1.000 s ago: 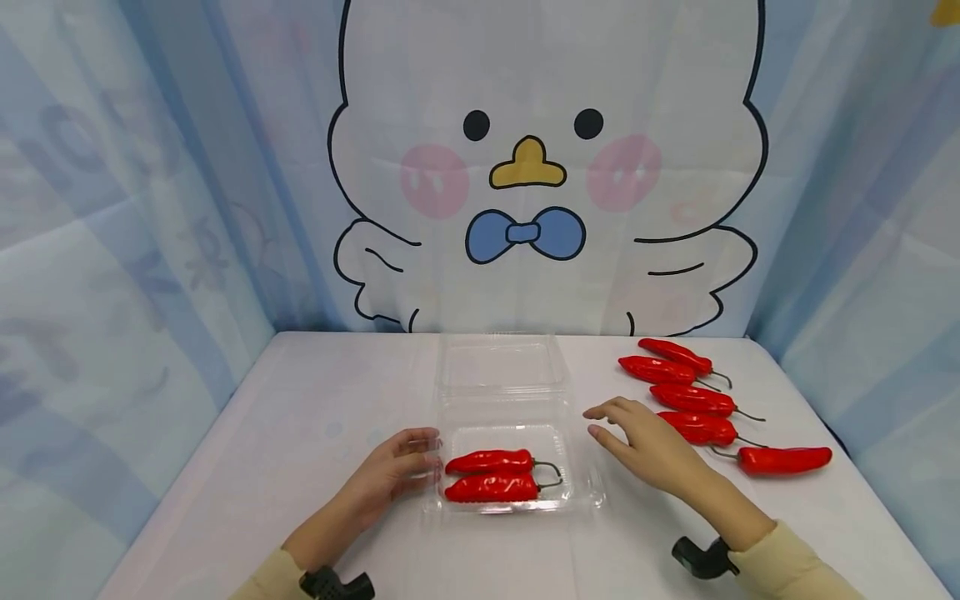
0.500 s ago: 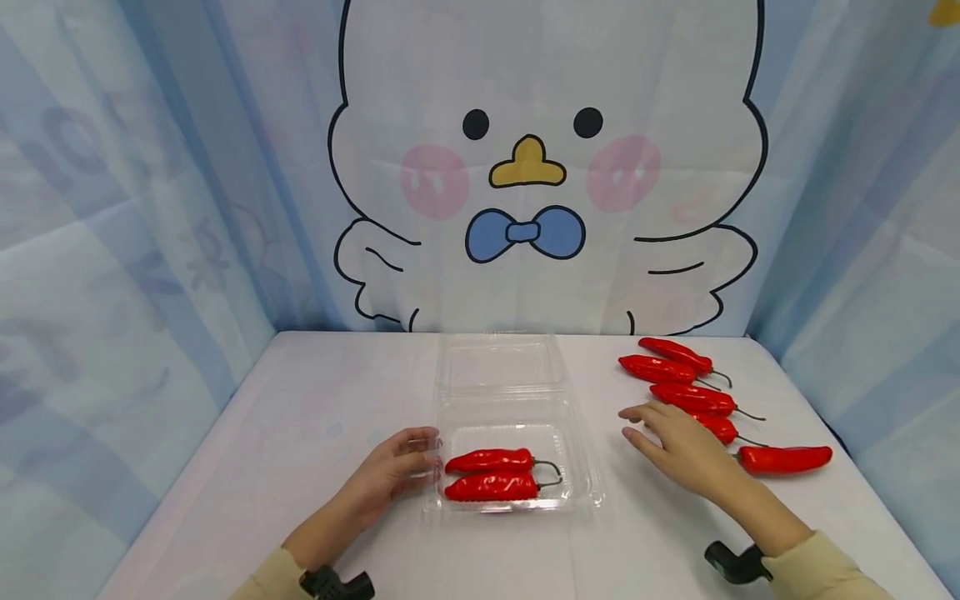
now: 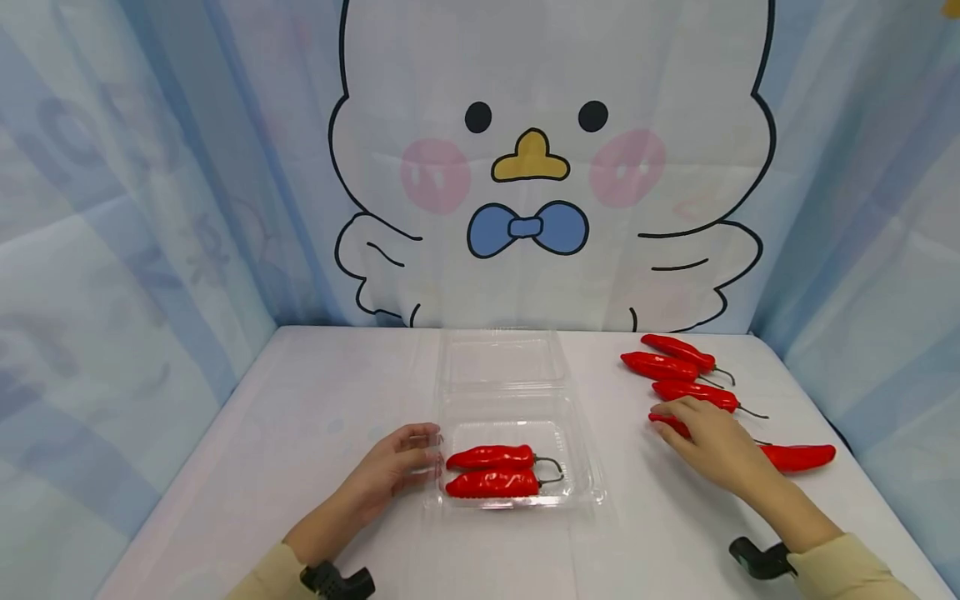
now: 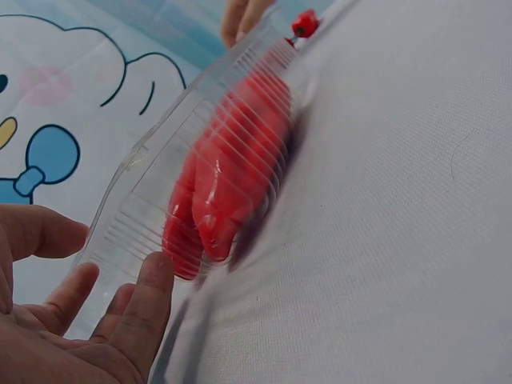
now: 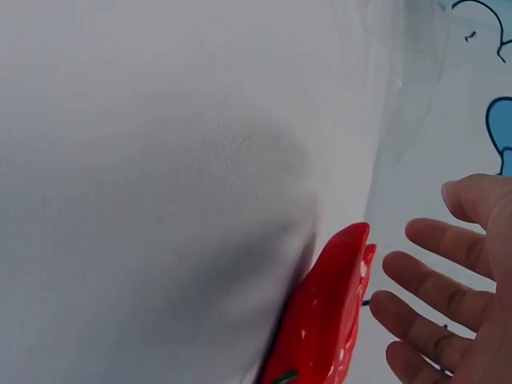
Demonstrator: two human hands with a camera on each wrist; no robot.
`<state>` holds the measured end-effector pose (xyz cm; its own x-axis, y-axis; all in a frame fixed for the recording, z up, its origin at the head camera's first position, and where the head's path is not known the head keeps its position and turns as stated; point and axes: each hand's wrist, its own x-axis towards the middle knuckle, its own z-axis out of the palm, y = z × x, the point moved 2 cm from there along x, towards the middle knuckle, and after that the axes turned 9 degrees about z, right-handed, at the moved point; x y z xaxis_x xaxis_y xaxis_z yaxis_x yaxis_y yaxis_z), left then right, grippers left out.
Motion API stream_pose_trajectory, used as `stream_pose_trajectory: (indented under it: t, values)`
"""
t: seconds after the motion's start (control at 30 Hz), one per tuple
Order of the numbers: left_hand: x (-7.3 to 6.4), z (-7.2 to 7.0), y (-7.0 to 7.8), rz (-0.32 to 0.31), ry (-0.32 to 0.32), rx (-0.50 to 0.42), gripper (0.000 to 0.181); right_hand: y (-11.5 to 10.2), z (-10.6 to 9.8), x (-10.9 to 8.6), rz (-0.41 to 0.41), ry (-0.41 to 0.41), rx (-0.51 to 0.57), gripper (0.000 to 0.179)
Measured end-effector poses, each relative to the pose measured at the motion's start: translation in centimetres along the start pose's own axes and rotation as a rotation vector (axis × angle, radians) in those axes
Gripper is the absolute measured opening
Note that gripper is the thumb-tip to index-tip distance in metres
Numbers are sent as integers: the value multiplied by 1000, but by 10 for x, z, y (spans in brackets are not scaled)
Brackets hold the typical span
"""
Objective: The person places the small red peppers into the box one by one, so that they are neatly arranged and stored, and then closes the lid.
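Observation:
Two red chili peppers lie side by side in the near half of a clear plastic clamshell box, stems to the right. Its lid is folded back flat behind it. At the box's left side my left hand rests with relaxed fingers, fingertips right at the wall. My right hand hovers palm down over a red chili pepper, hiding most of it. In the right wrist view, its fingers are spread and apart from the peppers, holding nothing.
Three more chili peppers lie stacked toward the back right of the white table. Another chili pepper lies right of my right hand, partly covered by it. Printed curtains close in the sides and back.
My right hand has moved right, away from the box, and come over the pepper in the right-hand row. My left hand stays at the box's side. The head view has tilted slightly.

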<state>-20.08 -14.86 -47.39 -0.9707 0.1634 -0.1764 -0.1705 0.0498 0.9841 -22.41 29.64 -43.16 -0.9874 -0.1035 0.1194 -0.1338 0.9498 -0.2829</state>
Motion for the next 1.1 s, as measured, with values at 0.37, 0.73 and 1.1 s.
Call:
stream_pose_trajectory:
  t: [0.37,0.73,1.1]
  values:
    - [-2,-1,1,-3,-16,-6,53,32,-8,1,72,-47,-90,45]
    - [-1,-1,1,-5,-13,-4,53,51,-10,1,91,-54,-142,47]
    - [-2,1,1,3,-13,3,54,63,-12,3,136,-105,-120,60]
